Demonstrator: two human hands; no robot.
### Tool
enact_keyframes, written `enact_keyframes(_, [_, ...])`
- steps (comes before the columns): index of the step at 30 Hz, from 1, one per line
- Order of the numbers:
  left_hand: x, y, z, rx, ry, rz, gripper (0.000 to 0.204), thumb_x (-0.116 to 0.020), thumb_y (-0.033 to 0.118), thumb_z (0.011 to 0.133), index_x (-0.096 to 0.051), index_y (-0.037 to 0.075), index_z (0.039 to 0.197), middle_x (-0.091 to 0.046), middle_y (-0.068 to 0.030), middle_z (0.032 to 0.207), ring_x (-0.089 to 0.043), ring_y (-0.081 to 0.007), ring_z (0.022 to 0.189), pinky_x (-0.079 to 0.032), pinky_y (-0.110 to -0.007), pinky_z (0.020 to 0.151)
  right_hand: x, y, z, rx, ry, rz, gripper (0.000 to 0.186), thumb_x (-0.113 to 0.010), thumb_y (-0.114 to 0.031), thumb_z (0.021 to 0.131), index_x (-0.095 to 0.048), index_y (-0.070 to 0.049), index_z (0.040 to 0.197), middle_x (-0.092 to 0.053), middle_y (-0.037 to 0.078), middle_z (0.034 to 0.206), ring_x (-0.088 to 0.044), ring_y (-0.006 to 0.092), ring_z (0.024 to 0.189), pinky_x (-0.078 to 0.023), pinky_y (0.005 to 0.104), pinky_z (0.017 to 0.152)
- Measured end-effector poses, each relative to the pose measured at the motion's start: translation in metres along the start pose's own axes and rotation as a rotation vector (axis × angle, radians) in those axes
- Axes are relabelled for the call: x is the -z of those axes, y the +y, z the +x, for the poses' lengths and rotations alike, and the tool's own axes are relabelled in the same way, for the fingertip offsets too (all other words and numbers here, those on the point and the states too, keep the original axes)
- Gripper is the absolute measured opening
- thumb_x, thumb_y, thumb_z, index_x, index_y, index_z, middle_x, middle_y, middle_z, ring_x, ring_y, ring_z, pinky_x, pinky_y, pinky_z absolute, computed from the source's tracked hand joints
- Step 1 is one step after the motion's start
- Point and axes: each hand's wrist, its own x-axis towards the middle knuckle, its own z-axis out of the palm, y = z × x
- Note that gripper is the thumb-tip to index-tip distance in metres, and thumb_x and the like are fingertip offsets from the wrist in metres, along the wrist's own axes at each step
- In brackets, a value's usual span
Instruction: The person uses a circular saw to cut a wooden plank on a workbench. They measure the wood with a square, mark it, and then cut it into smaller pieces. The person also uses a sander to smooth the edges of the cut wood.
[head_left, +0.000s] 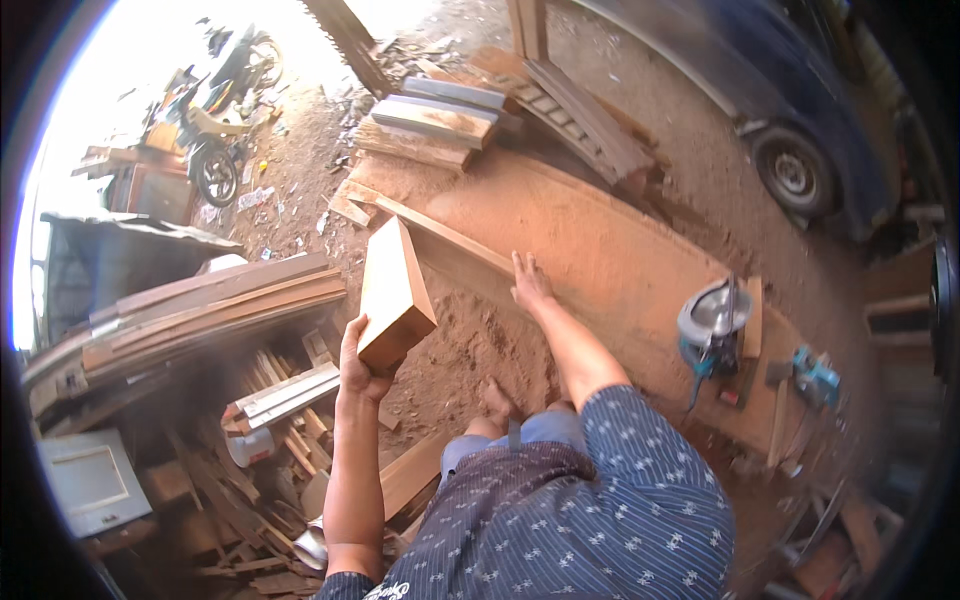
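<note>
My left hand (362,368) grips the near end of a thick wooden block (392,275), raised in front of the workbench and tilted away from me. The block's broad upper face is brightly lit. My right hand (532,282) reaches forward with its fingers stretched out, at the near edge of the dusty wooden workbench (600,250). Beside those fingers ends a long thin wooden strip (440,232), lying along the bench edge. Whether the fingertips press on the strip or the bench, I cannot tell.
A circular saw (714,318) and a teal power tool (816,378) rest at the bench's right end. Stacked beams (430,125) lie at its far left. Planks (220,310) and scrap wood (225,490) fill the left side. A car (740,80) and a motorcycle (215,120) stand beyond.
</note>
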Motion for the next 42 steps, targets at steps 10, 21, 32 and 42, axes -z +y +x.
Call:
enact_keyframes(10, [0.016, 0.012, -0.021, 0.152, -0.038, 0.183, 0.035, -0.058, 0.037, 0.095, -0.060, 0.010, 0.117, -0.069, -0.0053, 0.100, -0.070, -0.0184, 0.080, -0.059, -0.032, 0.058, 0.007, -0.014, -0.194, -0.157, -0.279, 0.537, 0.062, -0.058, -0.041, 0.091, -0.049, 0.008, 0.129, -0.065, 0.028, 0.113, -0.065, 0.0374, 0.106, -0.052, 0.0436, 0.089])
enact_keyframes(21, [0.011, 0.033, 0.002, 0.159, -0.079, 0.101, 0.027, -0.054, 0.032, 0.100, -0.060, 0.010, 0.116, -0.068, -0.0052, 0.099, -0.068, -0.0184, 0.082, -0.057, -0.034, 0.067, 0.013, 0.035, -0.627, -1.028, -0.093, 1.144, 0.052, -0.074, -0.032, 0.089, -0.063, 0.008, 0.121, -0.069, 0.014, 0.110, -0.066, 0.0210, 0.098, -0.053, 0.0349, 0.086])
enact_keyframes(32, [0.035, 0.023, 0.010, 0.253, -0.316, 0.064, 0.032, -0.051, 0.030, 0.102, -0.056, 0.006, 0.122, -0.067, -0.0092, 0.107, -0.068, -0.0205, 0.089, -0.059, -0.035, 0.074, 0.005, 0.125, -0.784, -1.668, 0.309, 0.121, 0.073, -0.071, -0.045, 0.085, -0.052, 0.006, 0.134, -0.060, 0.027, 0.129, -0.057, 0.0400, 0.122, -0.042, 0.0451, 0.105])
enact_keyframes(42, [0.072, -0.055, 0.013, 0.278, -0.142, 0.086, 0.044, -0.050, 0.029, 0.101, -0.047, -0.003, 0.132, -0.062, -0.0162, 0.122, -0.066, -0.0250, 0.106, -0.056, -0.041, 0.091, -0.014, 0.005, -0.440, -0.726, 0.261, 0.797, 0.049, -0.073, -0.033, 0.089, -0.061, -0.005, 0.128, -0.071, 0.016, 0.108, -0.069, 0.0242, 0.096, -0.055, 0.0367, 0.086])
